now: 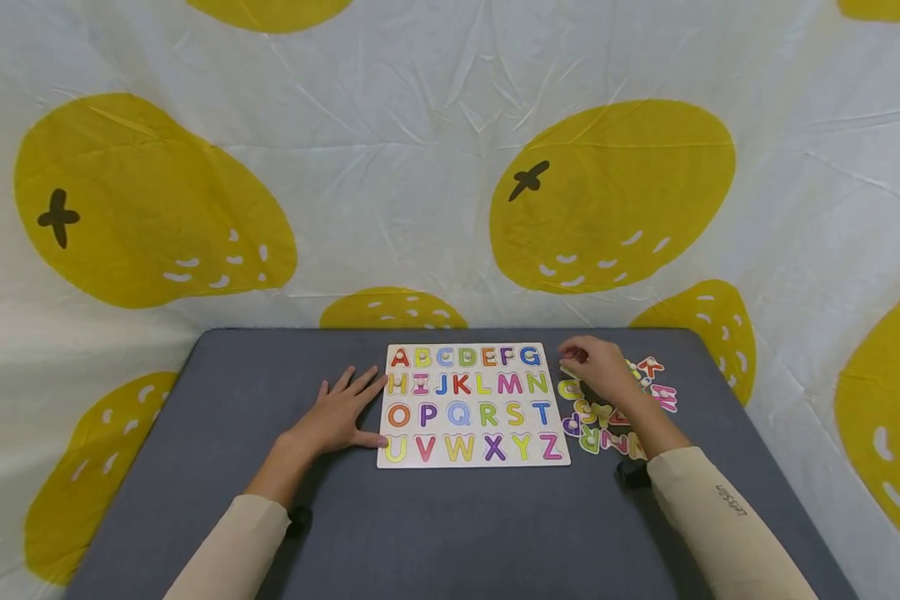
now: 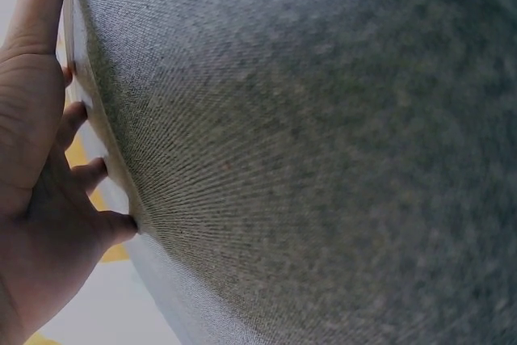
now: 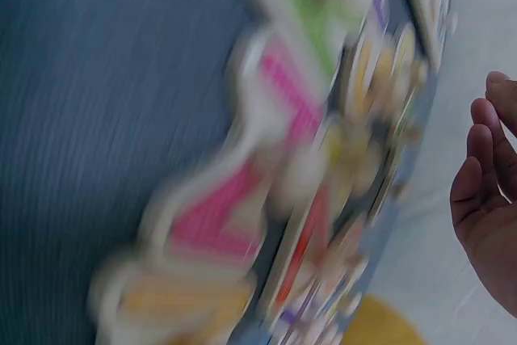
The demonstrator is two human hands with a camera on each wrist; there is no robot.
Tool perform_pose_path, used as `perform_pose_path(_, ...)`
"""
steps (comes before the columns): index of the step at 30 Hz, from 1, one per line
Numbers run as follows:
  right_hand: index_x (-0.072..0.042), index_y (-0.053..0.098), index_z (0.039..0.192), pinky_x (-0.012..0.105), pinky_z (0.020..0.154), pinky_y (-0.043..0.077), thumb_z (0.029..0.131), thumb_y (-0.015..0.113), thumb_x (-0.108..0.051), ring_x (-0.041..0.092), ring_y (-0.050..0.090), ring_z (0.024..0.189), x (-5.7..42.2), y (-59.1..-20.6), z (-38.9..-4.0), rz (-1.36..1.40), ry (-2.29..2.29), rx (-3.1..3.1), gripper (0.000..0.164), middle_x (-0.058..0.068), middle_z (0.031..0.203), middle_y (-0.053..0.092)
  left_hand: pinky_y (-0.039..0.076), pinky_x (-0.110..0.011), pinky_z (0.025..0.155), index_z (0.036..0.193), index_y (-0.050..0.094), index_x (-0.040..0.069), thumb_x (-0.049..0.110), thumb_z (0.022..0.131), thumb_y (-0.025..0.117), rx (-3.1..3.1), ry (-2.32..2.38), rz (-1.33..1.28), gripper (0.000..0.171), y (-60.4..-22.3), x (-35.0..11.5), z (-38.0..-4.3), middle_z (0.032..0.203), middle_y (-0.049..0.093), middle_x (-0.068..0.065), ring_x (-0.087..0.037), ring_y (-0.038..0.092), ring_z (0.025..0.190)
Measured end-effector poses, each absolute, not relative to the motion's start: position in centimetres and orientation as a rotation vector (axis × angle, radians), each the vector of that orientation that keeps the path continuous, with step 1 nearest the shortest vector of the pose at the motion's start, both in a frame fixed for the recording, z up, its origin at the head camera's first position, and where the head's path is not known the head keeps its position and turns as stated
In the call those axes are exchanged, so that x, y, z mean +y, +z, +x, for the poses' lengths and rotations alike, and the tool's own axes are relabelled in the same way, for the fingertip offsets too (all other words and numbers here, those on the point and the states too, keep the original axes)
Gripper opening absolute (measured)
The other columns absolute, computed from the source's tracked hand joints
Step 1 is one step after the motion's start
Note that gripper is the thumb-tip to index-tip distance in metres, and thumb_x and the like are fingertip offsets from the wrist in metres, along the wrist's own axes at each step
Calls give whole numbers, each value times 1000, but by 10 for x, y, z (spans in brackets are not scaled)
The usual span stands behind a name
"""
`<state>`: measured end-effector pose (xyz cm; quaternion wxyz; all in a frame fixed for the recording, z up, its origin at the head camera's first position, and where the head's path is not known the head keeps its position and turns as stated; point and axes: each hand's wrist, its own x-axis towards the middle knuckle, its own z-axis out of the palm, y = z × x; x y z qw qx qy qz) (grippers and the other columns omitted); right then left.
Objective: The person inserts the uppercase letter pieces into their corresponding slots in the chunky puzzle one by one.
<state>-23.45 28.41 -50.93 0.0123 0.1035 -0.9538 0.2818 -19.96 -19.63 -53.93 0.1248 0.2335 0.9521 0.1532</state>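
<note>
A white alphabet puzzle board (image 1: 474, 398) lies on the dark grey table, with coloured letters in rows from A to Z. Knobs show on some letters of the top rows, such as the H and I. My left hand (image 1: 337, 421) rests at the board's left edge with fingers spread; the left wrist view has its palm (image 2: 48, 191) and fingertips along that edge. Just right of the board, my right hand (image 1: 598, 367) is over the far side of a pile of loose letter pieces (image 1: 591, 440). Its fingers (image 3: 485, 155) bend loosely, with no piece visible between them.
The loose pieces, several with knobs, overlap one another, and my right forearm hides part of them. A pink M piece (image 1: 664, 397) lies at the pile's right. Behind the table (image 1: 480, 533) hangs a white cloth (image 1: 390, 167) with yellow fruit prints.
</note>
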Motion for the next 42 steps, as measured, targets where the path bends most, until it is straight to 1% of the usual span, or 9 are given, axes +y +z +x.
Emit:
perform_pose_path(5, -1, 72, 115, 42, 76, 51, 98, 72, -16, 27, 62, 86, 312, -513, -234, 208, 832, -2986, 22, 12, 96, 70, 13, -81, 115, 166, 25, 23, 74, 75, 77, 2775, 462, 680, 117, -539, -197, -198, 173, 20, -8, -47, 11, 158)
perform_pose_path(8, 1, 71, 111, 42, 74, 50, 99, 71, -20, 27, 61, 82, 320, -516, -236, 121, 809, -3006, 24, 14, 92, 69, 14, -81, 114, 166, 26, 22, 72, 75, 78, 2780, 472, 684, 116, -538, -197, -197, 173, 22, -9, -48, 12, 158)
perform_pose_path(12, 0, 69, 103, 39, 71, 48, 98, 72, -26, 28, 60, 79, 325, -523, -241, 27, 777, -3042, 27, 14, 88, 68, 14, -81, 114, 166, 27, 22, 70, 75, 79, 2786, 480, 692, 115, -538, -196, -197, 172, 23, -10, -48, 13, 158)
perform_pose_path(17, 0, 68, 96, 38, 71, 46, 96, 74, -22, 27, 58, 78, 328, -532, -246, 10, 755, -3066, 23, 12, 84, 67, 14, -81, 114, 166, 26, 23, 70, 75, 79, 2781, 478, 689, 116, -539, -194, -197, 172, 22, -9, -48, 12, 158)
perform_pose_path(23, -2, 68, 95, 38, 71, 45, 96, 73, -20, 27, 58, 78, 327, -531, -245, 30, 753, -3028, 19, 11, 83, 66, 14, -81, 115, 166, 26, 22, 71, 76, 79, 2787, 468, 685, 116, -540, -194, -197, 173, 22, -9, -47, 12, 158)
perform_pose_path(29, -4, 71, 99, 36, 70, 44, 96, 74, -20, 25, 57, 78, 313, -519, -241, 80, 763, -2982, 16, 9, 85, 66, 14, -81, 114, 166, 27, 20, 71, 75, 79, 2792, 463, 678, 116, -537, -196, -197, 172, 23, -10, -48, 13, 158)
perform_pose_path(37, -5, 73, 103, 41, 75, 51, 96, 74, -16, 23, 60, 82, 272, -511, -238, 262, 789, -2984, 13, 9, 91, 69, 13, -81, 115, 166, 26, 21, 71, 76, 78, 2776, 458, 666, 115, -536, -196, -197, 173, 22, -9, -47, 12, 158)
perform_pose_path(42, -5, 75, 107, 39, 75, 52, 96, 74, -14, 20, 61, 83, 244, -508, -238, 402, 859, -3002, 14, 8, 94, 69, 15, -81, 114, 166, 26, 20, 71, 76, 78, 2783, 461, 685, 116, -537, -196, -198, 172, 23, -11, -49, 13, 158)
